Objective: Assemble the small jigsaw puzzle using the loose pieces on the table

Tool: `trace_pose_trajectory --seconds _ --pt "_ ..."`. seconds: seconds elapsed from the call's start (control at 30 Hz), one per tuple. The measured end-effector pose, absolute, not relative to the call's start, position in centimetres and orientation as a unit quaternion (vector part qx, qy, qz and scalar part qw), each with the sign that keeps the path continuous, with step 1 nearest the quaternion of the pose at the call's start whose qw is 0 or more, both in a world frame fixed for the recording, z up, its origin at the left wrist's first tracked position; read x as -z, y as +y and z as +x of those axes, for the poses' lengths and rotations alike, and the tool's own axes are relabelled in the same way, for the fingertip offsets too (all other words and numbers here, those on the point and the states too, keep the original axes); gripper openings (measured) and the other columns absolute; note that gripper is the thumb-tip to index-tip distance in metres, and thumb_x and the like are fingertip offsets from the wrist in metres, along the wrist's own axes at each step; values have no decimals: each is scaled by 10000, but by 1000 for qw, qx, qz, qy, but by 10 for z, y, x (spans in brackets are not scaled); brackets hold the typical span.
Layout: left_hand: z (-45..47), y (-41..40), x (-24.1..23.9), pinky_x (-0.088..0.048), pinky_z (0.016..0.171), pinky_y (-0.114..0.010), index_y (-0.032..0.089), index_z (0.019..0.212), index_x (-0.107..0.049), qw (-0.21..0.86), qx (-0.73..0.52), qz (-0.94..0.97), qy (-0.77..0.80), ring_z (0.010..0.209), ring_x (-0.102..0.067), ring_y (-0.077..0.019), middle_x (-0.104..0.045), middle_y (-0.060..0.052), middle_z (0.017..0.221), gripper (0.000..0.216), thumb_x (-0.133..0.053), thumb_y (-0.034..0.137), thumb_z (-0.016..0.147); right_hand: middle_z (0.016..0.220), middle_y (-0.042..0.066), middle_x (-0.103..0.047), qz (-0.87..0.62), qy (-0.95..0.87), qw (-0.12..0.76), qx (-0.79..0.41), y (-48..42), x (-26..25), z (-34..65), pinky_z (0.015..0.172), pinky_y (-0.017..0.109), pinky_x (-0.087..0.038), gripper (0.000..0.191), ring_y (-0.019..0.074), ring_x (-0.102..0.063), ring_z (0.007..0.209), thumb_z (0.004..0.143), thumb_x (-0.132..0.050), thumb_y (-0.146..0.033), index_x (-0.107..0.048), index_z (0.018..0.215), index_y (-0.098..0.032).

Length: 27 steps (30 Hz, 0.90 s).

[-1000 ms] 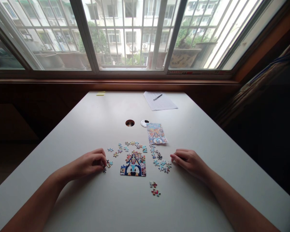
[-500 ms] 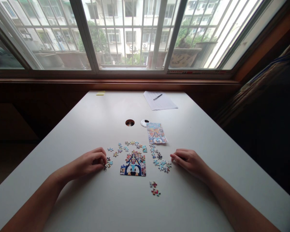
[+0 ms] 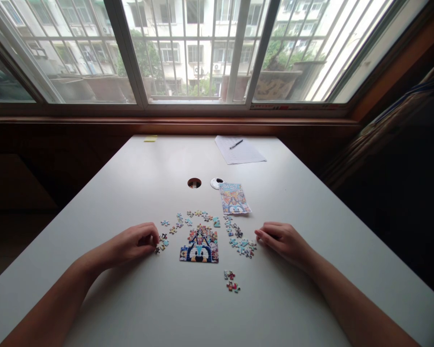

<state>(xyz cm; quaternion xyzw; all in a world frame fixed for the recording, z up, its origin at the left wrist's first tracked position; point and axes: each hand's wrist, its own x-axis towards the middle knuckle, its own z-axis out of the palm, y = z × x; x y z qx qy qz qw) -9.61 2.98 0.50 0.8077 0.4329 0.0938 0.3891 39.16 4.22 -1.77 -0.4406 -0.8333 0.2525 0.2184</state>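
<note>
My left hand (image 3: 139, 241) is curled at the left cluster of small multicoloured jigsaw pieces (image 3: 162, 244), fingertips right at its edge; I cannot tell whether that grip pinches a piece. My right hand (image 3: 279, 239) rests on the white desk (image 3: 130, 299) just beside the right cluster of pale-blue and multicoloured pieces (image 3: 244, 247), fingers side by side and bent; whether its thumb presses anything, I cannot tell.

The partly joined flat puzzle with a blue cartoon dog face (image 3: 199, 251) lies between my hands, rightward of the left, which is nearer. It shows no clear long axis, but its straight lower edge runs left to right.

Beyond it, the colourful printed reference sheet (image 3: 235, 199) has lettering along its top that seems to read "Bluey". Writing on the white paper (image 3: 248, 155) under the dark pen (image 3: 236, 144) is too small to read.
</note>
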Motion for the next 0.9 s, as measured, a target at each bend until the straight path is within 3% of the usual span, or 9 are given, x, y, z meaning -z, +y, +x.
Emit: trace_pose_trajectory --seconds 0.9 --pt "-72 26 -9 -517 832 -274 178 956 -651 406 -182 823 352 938 -611 -180 -629 -98 1039 239 -494 334 1047 710 34 -649 -433 -836 222 -253 43 19 393 645 262 -427 433 143 -575 644 1054 -458 -441 -694 793 -188"
